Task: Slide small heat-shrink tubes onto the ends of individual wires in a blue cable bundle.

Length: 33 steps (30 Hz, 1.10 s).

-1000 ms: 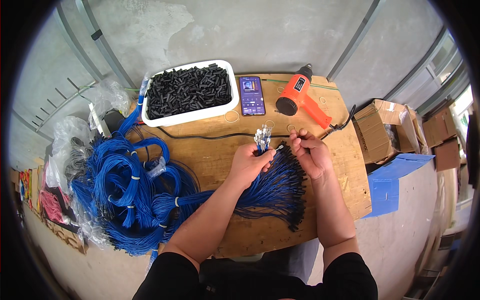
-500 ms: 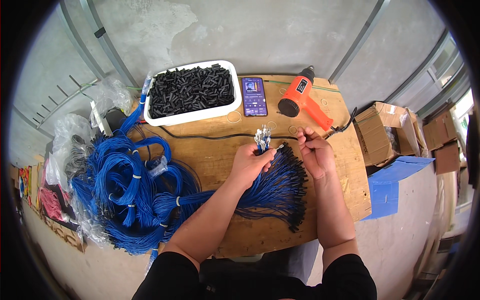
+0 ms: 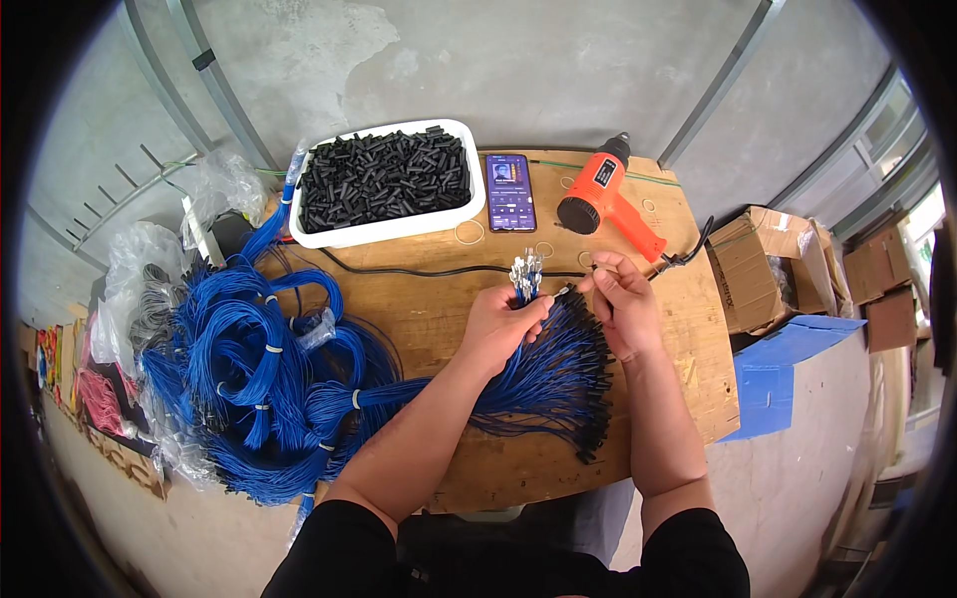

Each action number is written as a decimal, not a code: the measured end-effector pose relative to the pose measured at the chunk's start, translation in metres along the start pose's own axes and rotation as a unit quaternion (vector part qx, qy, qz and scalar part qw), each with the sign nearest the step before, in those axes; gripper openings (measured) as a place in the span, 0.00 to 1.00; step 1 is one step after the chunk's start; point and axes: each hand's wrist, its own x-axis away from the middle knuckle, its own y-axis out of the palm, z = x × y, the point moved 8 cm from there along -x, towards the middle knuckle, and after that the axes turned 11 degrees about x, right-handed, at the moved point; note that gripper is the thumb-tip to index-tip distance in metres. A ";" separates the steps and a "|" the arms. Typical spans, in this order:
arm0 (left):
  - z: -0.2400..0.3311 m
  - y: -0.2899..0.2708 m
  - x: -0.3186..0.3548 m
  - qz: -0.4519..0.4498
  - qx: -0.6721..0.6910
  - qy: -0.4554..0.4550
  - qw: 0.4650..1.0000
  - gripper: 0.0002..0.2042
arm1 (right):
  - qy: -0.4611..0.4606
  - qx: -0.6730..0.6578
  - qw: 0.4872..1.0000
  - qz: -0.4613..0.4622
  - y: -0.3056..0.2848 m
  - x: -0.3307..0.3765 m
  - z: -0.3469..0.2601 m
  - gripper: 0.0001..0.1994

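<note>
My left hand (image 3: 501, 324) is closed around a bundle of blue wires, whose bare metal terminals (image 3: 525, 271) stand up above the fist. From between its thumb and forefinger a single terminal (image 3: 561, 292) points out to the right. Just right of that, my right hand (image 3: 628, 309) is pinched, its thumb and forefinger pressed together; a tiny dark spot shows at the fingertips, too small to name. Below and between the hands, a fan of blue wires (image 3: 538, 384) with black sleeves (image 3: 595, 399) on the ends spreads over the wooden table (image 3: 449, 468).
A white tub (image 3: 389, 235) of loose black sleeves (image 3: 384, 179) stands at the back, beside a phone (image 3: 510, 194) and an orange heat gun (image 3: 610, 199). Coiled blue wire bundles (image 3: 249, 369) cover the left. A black cord (image 3: 429, 272) crosses behind my hands. Cardboard boxes (image 3: 748, 274) stand at right.
My right hand has come slightly left and its fingers have closed into a tighter pinch near the single terminal. The left hand keeps its hold on the wires.
</note>
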 end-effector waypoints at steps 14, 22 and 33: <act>0.005 0.001 0.001 0.000 0.029 0.009 1.000 0.07 | 0.005 0.120 0.993 -0.024 0.010 0.004 0.004 0.06; 0.004 0.000 0.001 0.000 0.028 -0.001 1.000 0.07 | 0.000 0.146 0.989 -0.025 0.012 0.005 0.006 0.07; 0.000 0.000 -0.001 -0.024 0.014 -0.001 1.000 0.07 | -0.050 0.175 0.983 -0.002 0.009 0.005 0.001 0.08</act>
